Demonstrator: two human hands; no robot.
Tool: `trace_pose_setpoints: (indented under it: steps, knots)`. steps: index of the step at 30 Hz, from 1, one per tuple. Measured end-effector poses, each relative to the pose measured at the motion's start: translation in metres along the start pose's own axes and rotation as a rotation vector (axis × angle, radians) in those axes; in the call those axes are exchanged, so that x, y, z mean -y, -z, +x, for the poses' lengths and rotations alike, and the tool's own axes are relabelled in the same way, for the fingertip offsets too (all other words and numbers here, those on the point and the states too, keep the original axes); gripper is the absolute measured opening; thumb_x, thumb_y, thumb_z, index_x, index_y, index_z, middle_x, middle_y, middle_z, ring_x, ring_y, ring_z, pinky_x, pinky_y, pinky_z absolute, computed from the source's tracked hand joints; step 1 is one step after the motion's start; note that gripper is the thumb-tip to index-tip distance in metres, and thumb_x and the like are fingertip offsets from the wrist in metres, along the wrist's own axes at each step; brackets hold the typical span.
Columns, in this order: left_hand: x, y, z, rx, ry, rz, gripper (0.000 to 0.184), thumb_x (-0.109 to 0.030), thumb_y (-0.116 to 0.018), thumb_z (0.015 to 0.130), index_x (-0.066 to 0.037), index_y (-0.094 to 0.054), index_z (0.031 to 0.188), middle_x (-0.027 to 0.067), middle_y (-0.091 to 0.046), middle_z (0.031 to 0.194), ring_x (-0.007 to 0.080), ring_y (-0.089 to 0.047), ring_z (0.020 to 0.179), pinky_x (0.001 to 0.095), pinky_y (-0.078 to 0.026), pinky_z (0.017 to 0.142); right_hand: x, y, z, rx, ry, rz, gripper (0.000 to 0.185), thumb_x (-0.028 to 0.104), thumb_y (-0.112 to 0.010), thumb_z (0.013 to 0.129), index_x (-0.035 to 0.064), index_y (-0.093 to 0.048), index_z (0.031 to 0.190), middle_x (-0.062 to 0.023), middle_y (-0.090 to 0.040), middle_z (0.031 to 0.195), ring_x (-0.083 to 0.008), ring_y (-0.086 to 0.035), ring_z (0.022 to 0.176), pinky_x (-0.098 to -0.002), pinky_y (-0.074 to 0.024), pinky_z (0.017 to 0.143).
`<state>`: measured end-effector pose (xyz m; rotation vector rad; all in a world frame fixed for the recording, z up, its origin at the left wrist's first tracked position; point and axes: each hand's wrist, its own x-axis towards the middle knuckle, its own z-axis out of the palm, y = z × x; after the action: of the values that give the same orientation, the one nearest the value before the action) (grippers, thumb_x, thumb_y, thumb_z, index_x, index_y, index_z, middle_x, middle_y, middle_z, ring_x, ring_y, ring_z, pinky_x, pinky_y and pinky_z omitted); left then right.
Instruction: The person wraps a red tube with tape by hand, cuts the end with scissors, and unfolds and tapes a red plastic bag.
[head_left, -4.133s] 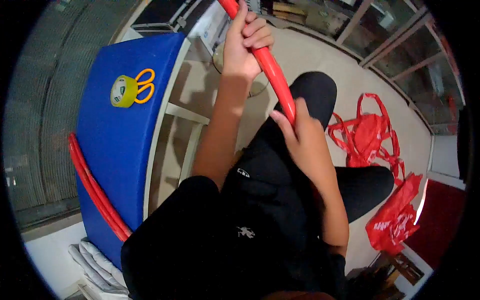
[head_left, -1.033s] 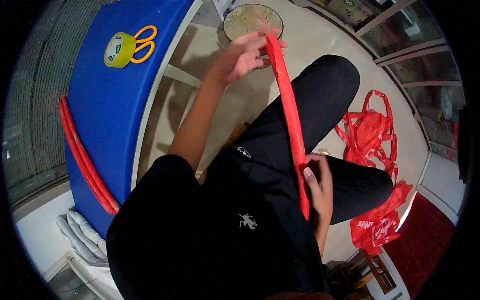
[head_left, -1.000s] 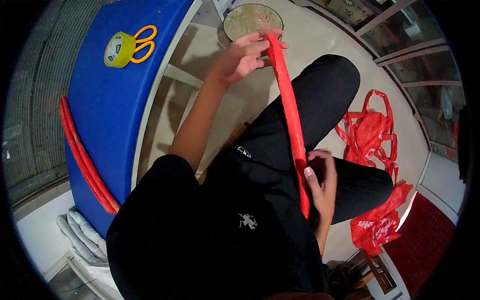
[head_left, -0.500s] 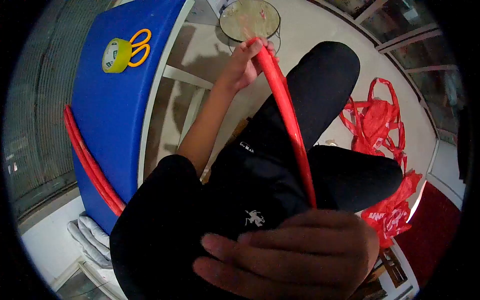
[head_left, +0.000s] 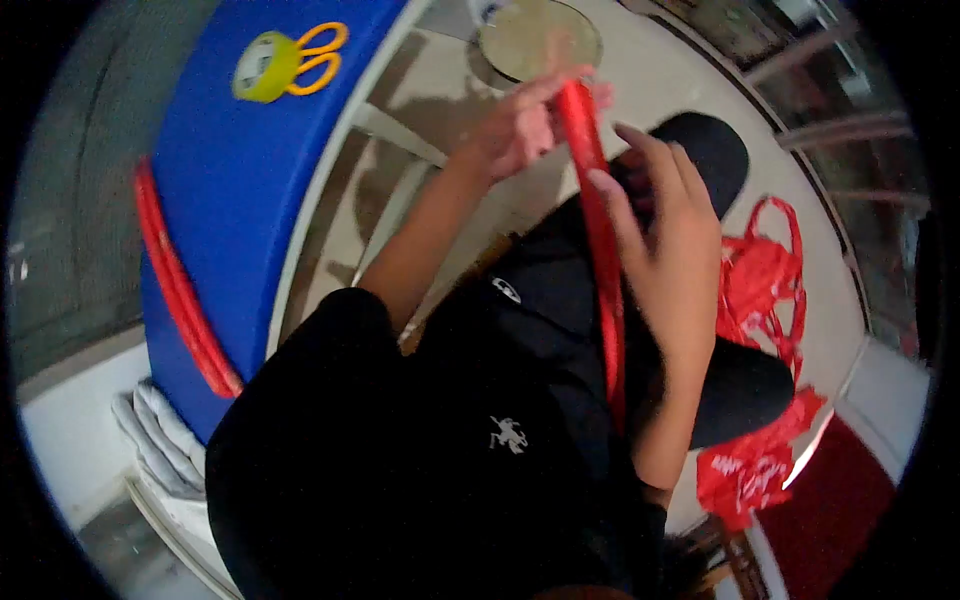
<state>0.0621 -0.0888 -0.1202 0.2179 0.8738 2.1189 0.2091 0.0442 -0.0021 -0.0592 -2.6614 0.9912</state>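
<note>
My left hand point(head_left: 535, 125) holds the upper end of a long red plastic-wrapped roll point(head_left: 598, 240) between its fingers. The roll slants down over my lap, its lower end resting on my black clothes. Close to its right side is my right hand point(head_left: 665, 215), fingers apart and curved, with nothing visibly gripped. To the left, two similar red rolls point(head_left: 180, 290) lie on the edge of a blue-topped table point(head_left: 260, 190). A yellow-green tape roll point(head_left: 265, 68) sits on that table, with orange-handled scissors point(head_left: 318, 60) tucked against it.
Red plastic bags point(head_left: 755, 280) lie on the pale floor at the right, beyond my knee. A round glass-topped stool point(head_left: 540, 38) stands past my left hand. Grey folded cloth point(head_left: 160, 440) is at the lower left, and a dark red mat point(head_left: 835, 500) at the lower right.
My right hand has left the roll's lower part, passed close to the camera, and moved up beside its upper half. My left hand still holds the upper end. The view has shifted slightly.
</note>
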Motion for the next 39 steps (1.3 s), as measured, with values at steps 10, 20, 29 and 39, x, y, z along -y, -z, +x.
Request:
trace_pose_setpoints:
  steps: [10,20,29,39]
  knots:
    - [-0.129,0.049,-0.091,-1.014,-0.924,1.512,0.017,-0.019,-0.057,0.095,-0.003,-0.063,0.093,0.0096,-0.065,0.083,0.0185,-0.059,0.071,0.0315,-0.048,0.067,-0.022,-0.026,0.001,0.087,-0.212,0.174,0.042,0.025,-0.068,0.089,0.0004,-0.057,0.121,-0.0166,-0.061,0.095,-0.0280,-0.061,0.081,-0.0361,-0.0497,0.074]
    - [-0.217,0.122,-0.176,-0.955,-0.289,2.526,0.049,-0.039,-0.070,0.082,-0.005,-0.062,0.116,0.0164,-0.058,0.125,0.0334,-0.050,0.121,0.0519,-0.031,0.109,-0.026,-0.020,0.005,0.043,-0.143,0.244,0.039,0.021,-0.066,0.091,0.0007,-0.057,0.123,-0.0155,-0.060,0.101,-0.0226,-0.061,0.084,-0.0339,-0.0494,0.075]
    - [-0.117,-0.065,-0.158,-0.101,-0.417,1.393,0.031,-0.017,-0.079,0.075,0.001,-0.067,0.097,0.0156,-0.069,0.096,0.0304,-0.067,0.093,0.0521,-0.020,0.117,0.014,-0.007,0.026,0.075,0.115,1.030,0.068,0.021,-0.065,0.082,0.0028,-0.040,0.143,-0.0148,-0.043,0.145,-0.0275,-0.047,0.128,-0.0385,-0.0403,0.103]
    - [-0.088,-0.085,-0.120,0.450,-0.580,1.213,0.020,-0.014,-0.081,0.072,-0.004,-0.065,0.078,0.0095,-0.067,0.084,0.0224,-0.067,0.085,0.0629,-0.014,0.116,0.038,0.036,-0.008,-0.015,-0.022,0.598,0.044,-0.006,-0.067,0.077,-0.0015,-0.063,0.121,-0.0155,-0.064,0.122,-0.0217,-0.062,0.110,-0.0296,-0.0464,0.095]
